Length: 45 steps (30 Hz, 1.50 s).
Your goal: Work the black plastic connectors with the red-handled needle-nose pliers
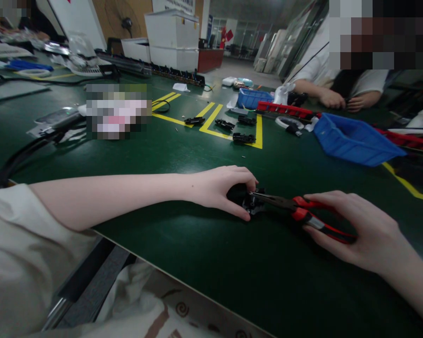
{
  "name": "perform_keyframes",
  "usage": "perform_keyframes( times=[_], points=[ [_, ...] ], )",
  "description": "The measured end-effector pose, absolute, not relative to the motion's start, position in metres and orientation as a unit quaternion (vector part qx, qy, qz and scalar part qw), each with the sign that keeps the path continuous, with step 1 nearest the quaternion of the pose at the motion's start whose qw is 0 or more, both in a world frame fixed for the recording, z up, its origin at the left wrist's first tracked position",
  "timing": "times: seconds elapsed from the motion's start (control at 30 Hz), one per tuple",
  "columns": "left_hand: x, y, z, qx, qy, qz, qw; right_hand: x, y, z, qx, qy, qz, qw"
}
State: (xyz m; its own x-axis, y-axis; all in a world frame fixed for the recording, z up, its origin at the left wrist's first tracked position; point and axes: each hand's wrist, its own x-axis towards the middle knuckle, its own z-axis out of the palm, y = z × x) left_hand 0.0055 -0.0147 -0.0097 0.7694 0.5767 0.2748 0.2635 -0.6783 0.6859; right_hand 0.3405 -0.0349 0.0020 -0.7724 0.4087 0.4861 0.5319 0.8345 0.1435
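My left hand [225, 188] is closed around a small black part [255, 204] on the green table [183, 239], thumb at its near side and fingers at its far side. My right hand [366, 230] grips needle-nose pliers [299, 209] with red handles. The pliers' jaw tips reach the black part, close to my left fingertips; whether they clamp a piece of it I cannot tell. Farther back, several similar black parts [244, 137] lie in and beside a yellow taped outline [213, 117].
At the right stands a blue bin [356, 138], with a smaller blue bin [254, 98] behind it. Red strips [289, 110] run between them. A co-worker's hands [345, 101] rest across the table. Black cables [31, 148] lie at the left, near a blurred item [116, 115].
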Motion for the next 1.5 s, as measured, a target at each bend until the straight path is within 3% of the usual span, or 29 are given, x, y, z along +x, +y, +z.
perform_keyframes(
  times=[0.33,0.77,1.5],
  points=[
    [0.0052,-0.0141,-0.0087,0.885,0.236,0.239,0.324,0.3493,-0.0334,-0.006,-0.304,-0.923,-0.069,0.227],
    [0.0045,-0.0126,-0.0083,0.886,0.233,0.233,0.325,0.3458,-0.0337,0.001,-0.262,-0.934,-0.107,0.22],
    [0.0037,-0.0153,-0.0057,0.873,0.282,0.214,0.336,0.3453,-0.0326,-0.0012,-0.3,-0.93,-0.072,0.202]
  ],
)
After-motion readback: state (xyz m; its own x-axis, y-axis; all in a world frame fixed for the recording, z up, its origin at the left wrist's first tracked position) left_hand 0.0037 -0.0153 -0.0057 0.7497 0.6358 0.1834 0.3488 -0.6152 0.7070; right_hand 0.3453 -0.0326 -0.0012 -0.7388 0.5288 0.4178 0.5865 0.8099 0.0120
